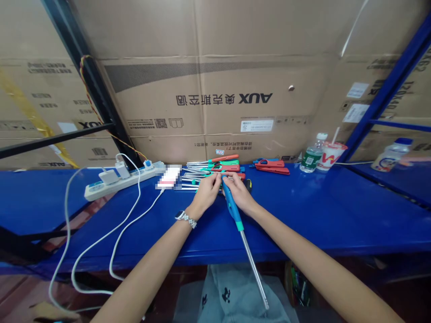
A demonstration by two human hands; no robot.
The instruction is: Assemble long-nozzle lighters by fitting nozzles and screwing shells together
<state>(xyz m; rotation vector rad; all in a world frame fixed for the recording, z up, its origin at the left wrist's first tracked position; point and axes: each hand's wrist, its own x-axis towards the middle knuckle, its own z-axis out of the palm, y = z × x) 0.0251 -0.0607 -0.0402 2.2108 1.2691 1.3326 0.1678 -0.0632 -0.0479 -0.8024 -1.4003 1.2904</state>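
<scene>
A blue long-nosed gas lighter (230,202) with a green collar lies slantwise in front of me, its metal tube pointing down over the table's front edge. My right hand (239,194) is closed around the upper end of its handle. Right beside that end, my left hand (208,192) is pinched, and its fingertips hide what they hold. Behind both hands lies a pile of similar lighters (229,168) with red, green and orange handles, tubes to the left. A black and yellow object (248,185) shows partly behind my right hand.
More red and blue lighters (272,168) lie to the right. A water bottle (310,157), a paper cup with a straw (332,156) and a blue-capped bottle (392,154) stand farther right. At left are a power strip (126,179), white cables (136,207) and a blurred phone (169,176).
</scene>
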